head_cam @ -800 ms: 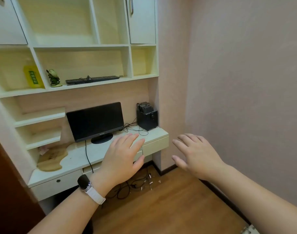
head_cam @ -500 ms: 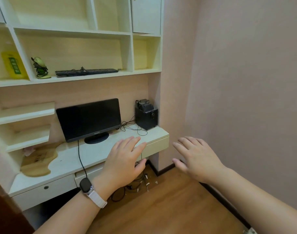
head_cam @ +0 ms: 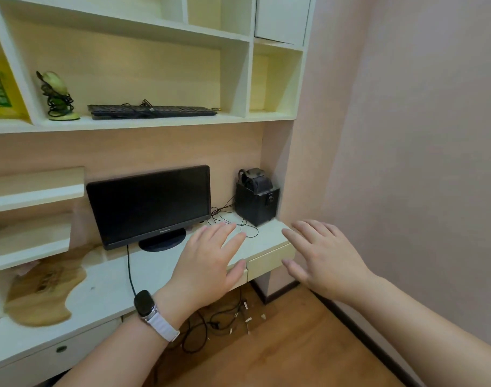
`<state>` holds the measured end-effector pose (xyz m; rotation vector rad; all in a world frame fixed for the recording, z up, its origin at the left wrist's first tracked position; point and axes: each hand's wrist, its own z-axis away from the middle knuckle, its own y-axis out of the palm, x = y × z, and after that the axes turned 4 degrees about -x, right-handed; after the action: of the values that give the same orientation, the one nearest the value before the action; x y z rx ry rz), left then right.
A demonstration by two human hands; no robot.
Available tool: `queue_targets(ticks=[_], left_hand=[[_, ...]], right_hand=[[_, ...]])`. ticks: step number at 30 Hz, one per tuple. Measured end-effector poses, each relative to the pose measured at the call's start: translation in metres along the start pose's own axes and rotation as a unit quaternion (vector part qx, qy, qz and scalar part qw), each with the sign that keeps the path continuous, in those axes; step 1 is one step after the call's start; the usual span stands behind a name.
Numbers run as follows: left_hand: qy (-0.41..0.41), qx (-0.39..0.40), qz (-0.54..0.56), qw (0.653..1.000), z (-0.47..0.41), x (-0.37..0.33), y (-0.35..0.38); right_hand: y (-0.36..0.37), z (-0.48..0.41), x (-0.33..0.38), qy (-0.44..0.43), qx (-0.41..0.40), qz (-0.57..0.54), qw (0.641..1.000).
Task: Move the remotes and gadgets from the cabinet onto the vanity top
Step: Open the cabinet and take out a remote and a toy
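A black keyboard (head_cam: 152, 111) with a cable on it lies on the middle cabinet shelf (head_cam: 143, 122). Left of it stands a small green gadget (head_cam: 57, 96) wrapped in black cord. The white vanity top (head_cam: 104, 286) runs below, carrying a black monitor (head_cam: 149, 205) and a black speaker box (head_cam: 257, 199). My left hand (head_cam: 208, 263), with a watch on the wrist, hovers flat over the top's right part, fingers straight and empty. My right hand (head_cam: 322, 258) is held out beside the top's right end, also flat and empty.
A yellow packet (head_cam: 1, 90) sits in the left shelf compartment. A wooden board (head_cam: 40, 291) lies on the top at the left. Loose cables (head_cam: 210, 328) trail on the wooden floor under the desk. A pink wall (head_cam: 406, 163) closes the right side.
The view has moved closer and to the right, so shelf and monitor look larger. Both hands stay stretched out flat and empty, now reaching over the vanity top's right end.
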<state>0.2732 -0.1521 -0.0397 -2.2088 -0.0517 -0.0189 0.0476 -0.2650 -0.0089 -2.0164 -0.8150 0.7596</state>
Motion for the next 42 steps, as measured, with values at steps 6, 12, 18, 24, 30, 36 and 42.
queue_targets(ticks=[6,12,18,24,30,36,42], left_hand=[[0.003,-0.016,0.014,1.0,-0.039,0.023,0.021],[0.005,-0.021,-0.012,1.0,-0.091,0.028,0.053],[-0.002,-0.043,-0.048,0.998,-0.163,0.02,0.089],[0.006,-0.085,-0.074,0.994,-0.249,0.0,0.12],[-0.013,-0.1,-0.096,0.99,-0.298,-0.002,0.14],[-0.028,-0.095,-0.117,0.988,-0.328,0.019,0.155],[-0.019,-0.1,-0.133,0.986,-0.364,0.066,0.165]], right_hand=[[0.022,-0.037,-0.02,0.009,-0.001,-0.007,1.0],[0.059,-0.076,-0.068,-0.005,-0.004,-0.016,1.0],[0.095,-0.124,-0.141,-0.036,-0.082,-0.044,0.995],[0.125,-0.167,-0.225,-0.059,-0.126,-0.046,0.989],[0.147,-0.207,-0.279,-0.083,-0.134,-0.054,0.986],[0.169,-0.25,-0.294,-0.089,-0.148,-0.077,0.982],[0.185,-0.304,-0.292,-0.096,-0.148,-0.073,0.982]])
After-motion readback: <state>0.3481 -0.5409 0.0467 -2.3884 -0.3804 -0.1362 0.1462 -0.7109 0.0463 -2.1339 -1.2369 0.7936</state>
